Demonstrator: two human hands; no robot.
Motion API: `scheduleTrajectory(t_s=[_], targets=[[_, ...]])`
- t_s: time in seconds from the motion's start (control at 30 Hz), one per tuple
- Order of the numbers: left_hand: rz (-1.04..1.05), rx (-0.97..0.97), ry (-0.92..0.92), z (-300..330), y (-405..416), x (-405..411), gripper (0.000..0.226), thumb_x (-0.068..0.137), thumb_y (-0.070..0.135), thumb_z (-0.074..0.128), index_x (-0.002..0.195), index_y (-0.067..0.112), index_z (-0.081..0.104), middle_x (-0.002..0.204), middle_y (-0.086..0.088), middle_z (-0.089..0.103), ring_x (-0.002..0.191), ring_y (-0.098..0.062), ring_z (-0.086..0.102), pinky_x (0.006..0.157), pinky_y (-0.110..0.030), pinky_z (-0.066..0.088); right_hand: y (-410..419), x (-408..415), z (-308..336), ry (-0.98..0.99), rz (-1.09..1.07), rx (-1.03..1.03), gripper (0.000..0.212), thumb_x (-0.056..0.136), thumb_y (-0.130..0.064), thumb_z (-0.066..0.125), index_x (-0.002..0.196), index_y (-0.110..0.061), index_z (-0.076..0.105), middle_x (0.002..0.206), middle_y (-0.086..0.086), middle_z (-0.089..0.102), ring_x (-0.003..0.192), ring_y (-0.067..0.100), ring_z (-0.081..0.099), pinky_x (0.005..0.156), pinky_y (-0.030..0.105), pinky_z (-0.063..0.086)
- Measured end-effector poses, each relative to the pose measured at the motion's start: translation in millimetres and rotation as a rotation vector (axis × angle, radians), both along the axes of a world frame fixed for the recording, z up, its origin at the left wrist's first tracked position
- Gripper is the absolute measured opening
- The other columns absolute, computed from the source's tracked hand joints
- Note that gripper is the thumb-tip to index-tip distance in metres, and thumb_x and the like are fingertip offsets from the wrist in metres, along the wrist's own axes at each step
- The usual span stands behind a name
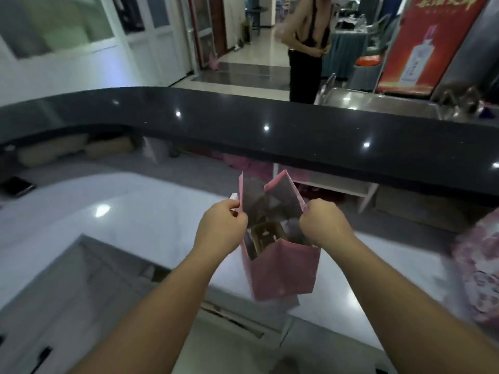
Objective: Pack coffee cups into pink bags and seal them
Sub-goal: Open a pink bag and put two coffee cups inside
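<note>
Far left on the white counter (135,211) lies a dark flat object (16,186) — possibly a phone, too blurred to say. It sits well apart from the work and poses no threat.

The left hand (221,225) is curled, pinching the left rim of the pink paper bag (280,268) together with a small white piece (234,197) that pokes up beside the thumb; what that piece is cannot be told. If it is a sticker or tag for sealing, it could slip or stick to the wrong panel while the mouth is pulled wide.

The bag stands upright on the counter's near edge, between both hands, mouth spread open. Inside, low down, sits a brown cardboard insert (266,236); whether a coffee cup is seated in it is not clear. The bag's base looks close to the counter's front lip, so a downward push or tug toward the body could tip it off the edge. Pulling the two rims apart too hard could also tear the paper at the folds.

The right hand (325,225) is closed as well, gripping the right rim. An uneven pull between the hands would skew the top and leave the seal crooked.

Far right, a blurred pink patterned bag (480,271) sits near the right forearm — a sweep of that arm could knock it.
</note>
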State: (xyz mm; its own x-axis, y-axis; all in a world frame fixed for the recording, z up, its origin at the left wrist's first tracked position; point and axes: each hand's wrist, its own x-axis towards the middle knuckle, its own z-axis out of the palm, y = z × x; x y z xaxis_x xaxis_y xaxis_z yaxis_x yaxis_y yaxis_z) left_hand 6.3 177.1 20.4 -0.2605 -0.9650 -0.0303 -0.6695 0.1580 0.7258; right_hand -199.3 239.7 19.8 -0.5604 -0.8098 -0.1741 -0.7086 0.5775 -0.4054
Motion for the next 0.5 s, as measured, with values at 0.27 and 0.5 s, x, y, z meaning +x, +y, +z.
scheduleTrajectory(t_s=[0.27,0.5], targets=[[0.306,0.031,0.199,-13.5,4.2,190.5,0.021,0.100,0.028,0.057,0.096,0.027,0.078,0.083,0.007,0.075,0.079,-0.012,0.070,0.061,-0.027,0.052,-52.0,181.7,-4.3,-0.053,0.306,0.009,0.018,0.070,-0.024,0.050,0.076,-0.016,0.065,0.066,0.002,0.063,0.058,0.021,0.061,0.046,0.026,0.040],[0.612,0.019,0.249,-21.8,17.3,326.2,0.033,0.102,0.038,0.055,0.080,0.023,0.075,0.068,0.000,0.067,0.060,-0.011,0.057,0.055,-0.029,0.041,-99.0,321.1,-7.3,-0.049,0.609,-0.004,0.031,0.062,-0.037,0.044,0.073,-0.016,0.065,0.064,0.000,0.062,0.058,0.021,0.060,0.047,0.025,0.041]])
